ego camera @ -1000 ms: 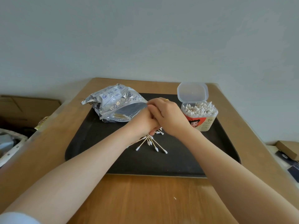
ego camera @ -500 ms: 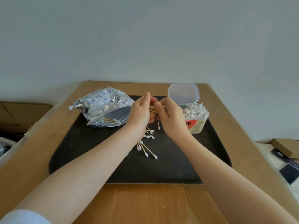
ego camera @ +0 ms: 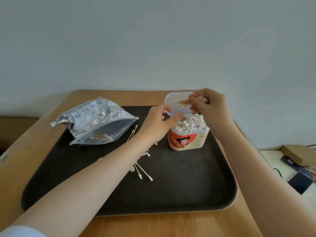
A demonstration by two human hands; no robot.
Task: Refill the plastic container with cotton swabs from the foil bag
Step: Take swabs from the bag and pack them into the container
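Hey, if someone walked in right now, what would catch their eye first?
The right hand holds a small bundle of cotton swabs above the nearly full plastic container at the black tray's far right. Left of it lies the crinkled foil bag, with loose swabs scattered mid-tray.

Soft, even daylight, wide-angle head cam, some motion blur.

From my end: lighting diffuse, no hard shadows, only faint soft ones under the forearms on the tray (ego camera: 188, 194). Foil bag (ego camera: 90, 117) throws bright glare patches, upper left of centre. Right hand (ego camera: 209, 106) & the swabs it pinches (ego camera: 183, 102) are smeared w/ blur; left hand (ego camera: 159, 124) slightly soft. Table edges bow toward frame corners, fisheye distortion. Wall plain, mild vignetting at top.
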